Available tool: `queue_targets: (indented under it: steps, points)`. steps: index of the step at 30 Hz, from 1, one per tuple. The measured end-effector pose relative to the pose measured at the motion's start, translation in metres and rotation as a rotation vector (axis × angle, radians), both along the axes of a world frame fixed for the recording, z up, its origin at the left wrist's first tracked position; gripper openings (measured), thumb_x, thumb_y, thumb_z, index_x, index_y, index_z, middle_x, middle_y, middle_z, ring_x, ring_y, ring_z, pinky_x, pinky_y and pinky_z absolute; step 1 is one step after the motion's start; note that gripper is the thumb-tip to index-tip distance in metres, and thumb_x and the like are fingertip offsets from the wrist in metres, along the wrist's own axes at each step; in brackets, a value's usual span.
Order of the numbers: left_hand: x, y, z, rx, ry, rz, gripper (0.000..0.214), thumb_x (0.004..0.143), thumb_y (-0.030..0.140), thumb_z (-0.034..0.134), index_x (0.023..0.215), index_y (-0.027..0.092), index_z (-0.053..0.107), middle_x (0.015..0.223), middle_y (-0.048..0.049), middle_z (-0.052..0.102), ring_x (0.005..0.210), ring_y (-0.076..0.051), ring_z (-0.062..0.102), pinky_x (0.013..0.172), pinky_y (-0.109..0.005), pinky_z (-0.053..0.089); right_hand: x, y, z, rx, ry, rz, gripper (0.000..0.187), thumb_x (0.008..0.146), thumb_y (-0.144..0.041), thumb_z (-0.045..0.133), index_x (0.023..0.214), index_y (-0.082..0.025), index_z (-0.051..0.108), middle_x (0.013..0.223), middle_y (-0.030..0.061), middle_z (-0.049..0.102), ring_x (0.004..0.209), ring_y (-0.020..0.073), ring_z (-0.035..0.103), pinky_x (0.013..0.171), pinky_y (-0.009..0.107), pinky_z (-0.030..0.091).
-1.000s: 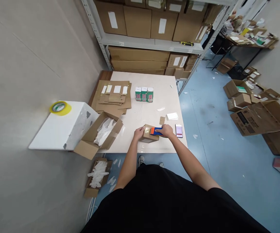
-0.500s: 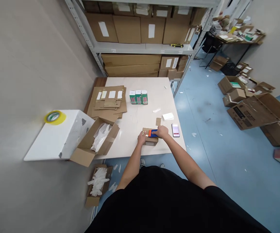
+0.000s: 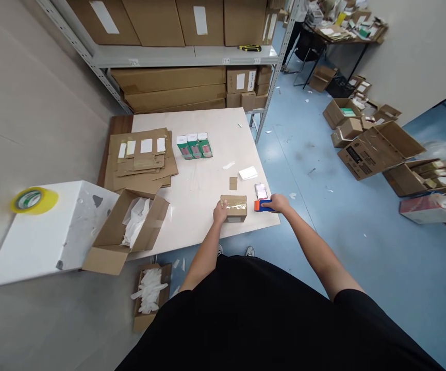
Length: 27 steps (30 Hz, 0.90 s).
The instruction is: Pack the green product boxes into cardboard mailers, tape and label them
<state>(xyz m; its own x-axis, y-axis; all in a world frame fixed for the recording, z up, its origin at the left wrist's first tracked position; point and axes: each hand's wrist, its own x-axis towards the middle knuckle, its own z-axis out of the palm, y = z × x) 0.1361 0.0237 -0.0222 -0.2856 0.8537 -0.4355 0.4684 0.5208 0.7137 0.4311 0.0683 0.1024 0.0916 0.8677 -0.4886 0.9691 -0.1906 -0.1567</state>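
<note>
A small cardboard box [image 3: 237, 205] lies near the front edge of the white table [image 3: 203, 185], with shiny tape along its top. My left hand [image 3: 219, 212] grips its left end, the thumb side over the upper edge. To the right of the box, and apart from it, my right hand [image 3: 280, 203] is closed round a blue and orange tape dispenser [image 3: 263, 205]. The dispenser partly covers a phone [image 3: 261, 190] at the table's right edge. Behind the box lie a small brown cardboard piece [image 3: 233, 183] and some white cards [image 3: 248, 173].
Three green-and-white boxes [image 3: 194, 146] stand farther back, beside flattened cartons [image 3: 139, 157]. An open carton [image 3: 149, 226] with white plastic sits at the left, near a yellow tape roll [image 3: 35, 200] on a white block [image 3: 52, 232]. Metal shelving [image 3: 184, 55] rises behind the table.
My right hand has moved right with the tape dispenser, off the box top and over the phone. My left hand stays on the box. The camera view has shifted.
</note>
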Motion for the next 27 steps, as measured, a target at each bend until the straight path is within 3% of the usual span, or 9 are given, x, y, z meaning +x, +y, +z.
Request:
queue_targets:
  steps: [2, 5, 10, 12, 14, 17, 20, 23, 27]
  points:
    - [-0.009, -0.001, -0.005, 0.026, -0.024, 0.006, 0.050, 0.108, 0.054, 0.042, 0.135, 0.018, 0.065, 0.135, -0.0142, 0.073, 0.128, -0.030, 0.066, 0.106, -0.037, 0.050, -0.007, -0.003, -0.005, -0.012, 0.033, 0.010, 0.048, 0.082, -0.063, 0.084, 0.085, -0.016, 0.072, 0.081, 0.0112, 0.074, 0.076, 0.0223, 0.067, 0.060, 0.030, 0.041]
    - [-0.039, -0.005, -0.012, 0.063, -0.076, 0.032, 0.049, 0.109, 0.051, 0.040, 0.134, 0.018, 0.066, 0.137, -0.0130, 0.073, 0.128, -0.027, 0.067, 0.107, -0.035, 0.050, -0.040, -0.006, -0.012, -0.036, 0.099, 0.059, 0.051, 0.083, -0.068, 0.079, 0.084, -0.017, 0.073, 0.085, 0.0112, 0.076, 0.077, 0.0212, 0.068, 0.059, 0.029, 0.038]
    - [-0.112, -0.016, -0.014, 0.023, 0.019, 0.174, 0.052, 0.108, 0.052, 0.041, 0.137, 0.018, 0.066, 0.139, -0.0144, 0.071, 0.126, -0.028, 0.068, 0.104, -0.036, 0.052, -0.123, -0.007, -0.019, -0.032, 0.195, 0.194, 0.055, 0.087, -0.074, 0.070, 0.090, -0.019, 0.076, 0.098, 0.0100, 0.079, 0.089, 0.0219, 0.072, 0.060, 0.026, 0.037]
    - [-0.133, -0.020, -0.011, 0.029, 0.061, 0.233, 0.052, 0.106, 0.053, 0.043, 0.139, 0.019, 0.065, 0.142, -0.0139, 0.070, 0.129, -0.028, 0.066, 0.105, -0.037, 0.052, -0.159, -0.007, -0.021, -0.038, 0.215, 0.248, 0.056, 0.088, -0.074, 0.068, 0.096, -0.019, 0.077, 0.102, 0.0107, 0.079, 0.093, 0.0227, 0.073, 0.061, 0.026, 0.038]
    - [-0.144, -0.022, -0.008, 0.055, 0.026, 0.201, 0.050, 0.106, 0.054, 0.042, 0.136, 0.023, 0.067, 0.140, -0.0103, 0.072, 0.127, -0.027, 0.067, 0.106, -0.035, 0.051, -0.192, -0.005, -0.023, -0.051, 0.208, 0.291, 0.058, 0.089, -0.073, 0.067, 0.102, -0.018, 0.077, 0.107, 0.0123, 0.079, 0.097, 0.0238, 0.073, 0.062, 0.026, 0.040]
    - [-0.148, -0.025, -0.009, 0.053, -0.045, 0.112, 0.047, 0.105, 0.055, 0.045, 0.133, 0.026, 0.069, 0.132, -0.0066, 0.076, 0.122, -0.026, 0.069, 0.105, -0.034, 0.051, -0.229, -0.001, -0.026, -0.088, 0.175, 0.342, 0.060, 0.090, -0.072, 0.066, 0.109, -0.016, 0.077, 0.116, 0.0149, 0.079, 0.103, 0.0259, 0.073, 0.065, 0.026, 0.043]
    - [-0.141, -0.030, -0.019, 0.014, -0.076, 0.130, 0.043, 0.105, 0.050, 0.049, 0.135, 0.025, 0.066, 0.130, -0.0077, 0.077, 0.121, -0.025, 0.070, 0.104, -0.034, 0.051, -0.247, 0.004, -0.027, -0.140, 0.142, 0.375, 0.058, 0.091, -0.068, 0.066, 0.114, -0.016, 0.077, 0.121, 0.0155, 0.078, 0.108, 0.0269, 0.073, 0.069, 0.027, 0.047]
    - [-0.123, -0.033, -0.033, -0.012, -0.132, 0.142, 0.041, 0.106, 0.045, 0.048, 0.135, 0.022, 0.065, 0.131, -0.0100, 0.076, 0.122, -0.025, 0.070, 0.106, -0.034, 0.051, -0.244, 0.008, -0.028, -0.157, 0.051, 0.372, 0.058, 0.088, -0.066, 0.071, 0.119, -0.016, 0.076, 0.122, 0.0163, 0.077, 0.111, 0.0282, 0.073, 0.076, 0.027, 0.050]
    - [-0.085, -0.030, -0.044, -0.035, -0.159, 0.129, 0.043, 0.107, 0.042, 0.044, 0.140, 0.020, 0.060, 0.136, -0.0131, 0.073, 0.125, -0.028, 0.069, 0.107, -0.038, 0.051, -0.215, 0.011, -0.028, -0.182, -0.020, 0.334, 0.062, 0.085, -0.068, 0.075, 0.118, -0.016, 0.075, 0.121, 0.0164, 0.077, 0.110, 0.0285, 0.073, 0.078, 0.028, 0.051]
